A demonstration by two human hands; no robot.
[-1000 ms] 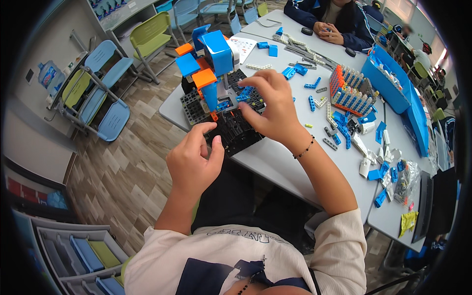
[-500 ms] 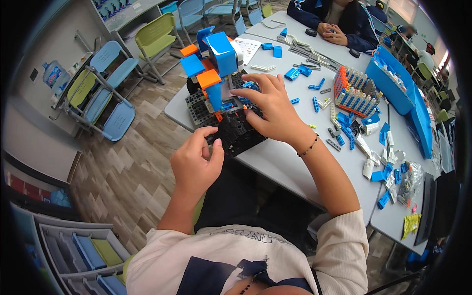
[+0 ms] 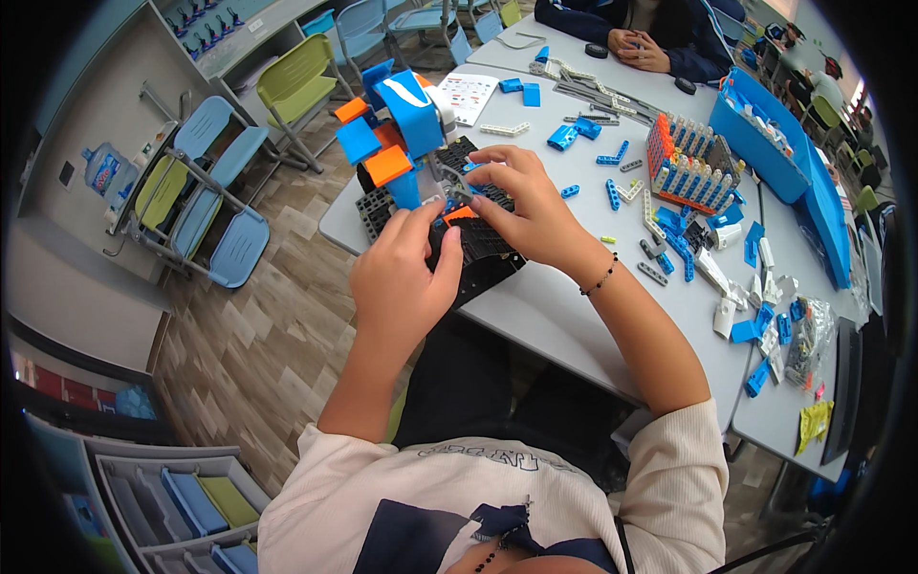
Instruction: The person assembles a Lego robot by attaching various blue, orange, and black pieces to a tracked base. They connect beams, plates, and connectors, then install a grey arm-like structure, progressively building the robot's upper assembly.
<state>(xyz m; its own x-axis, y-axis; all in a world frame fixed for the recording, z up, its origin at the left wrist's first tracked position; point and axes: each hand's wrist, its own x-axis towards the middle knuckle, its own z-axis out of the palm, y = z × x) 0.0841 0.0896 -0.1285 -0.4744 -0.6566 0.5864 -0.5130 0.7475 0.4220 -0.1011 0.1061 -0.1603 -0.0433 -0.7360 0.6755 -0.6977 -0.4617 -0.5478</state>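
A brick-built model (image 3: 413, 115) in blue, orange, white and black stands at the table's near left corner, its black ribbed tracks at the base. My right hand (image 3: 535, 210) has thumb and index finger closed around a small grey piece (image 3: 457, 184) at the model's middle; whether that piece is fixed to the model cannot be seen. My left hand (image 3: 402, 273) reaches in from the near side, its fingertips bent against the model's lower front, beside an orange part (image 3: 461, 216). The fingers partly hide what they touch.
Loose blue, white and grey bricks (image 3: 712, 263) lie across the table's right. Beyond them are an orange-and-grey rack (image 3: 690, 167) and a blue bin (image 3: 765, 134). A printed sheet (image 3: 467, 96) lies behind the model. Another person's hands (image 3: 643, 50) rest at the far side.
My left hand has moved up and forward onto the model's front. My right thumb and index finger have come together around the grey piece. The model's top leans slightly more left.
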